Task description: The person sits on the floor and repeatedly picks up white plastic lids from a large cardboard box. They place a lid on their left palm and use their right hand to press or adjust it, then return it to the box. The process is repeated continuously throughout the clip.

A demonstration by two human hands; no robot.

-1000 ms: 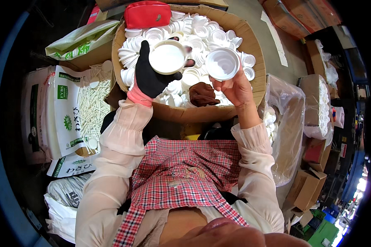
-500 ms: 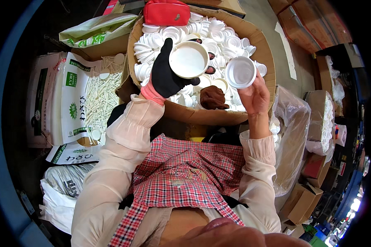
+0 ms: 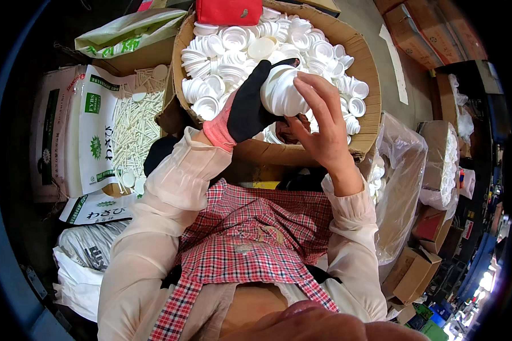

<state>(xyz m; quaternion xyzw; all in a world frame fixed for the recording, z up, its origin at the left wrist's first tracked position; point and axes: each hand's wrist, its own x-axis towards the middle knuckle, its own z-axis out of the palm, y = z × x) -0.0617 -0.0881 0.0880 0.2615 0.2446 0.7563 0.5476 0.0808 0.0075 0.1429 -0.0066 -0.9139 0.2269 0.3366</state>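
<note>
My left hand, in a black glove with a pink cuff, is closed around a short stack of round white plastic caps held above the open carton. My bare right hand curves round the right side of the stack, fingertips on its upper edge and thumb near its lower edge. Beneath both hands lies a heap of similar white caps in the large cardboard box. Something brown in the box is mostly hidden behind my hands.
A red pouch rests at the box's far edge. To the left stands an open bag-lined carton of white plastic sticks, with a green-and-white bag behind it. Clear plastic bagging and small cartons stand to the right.
My right hand has moved left to meet my left hand. The glove's open palm, which held a single cream cap, has turned and now grips a stack of white caps.
</note>
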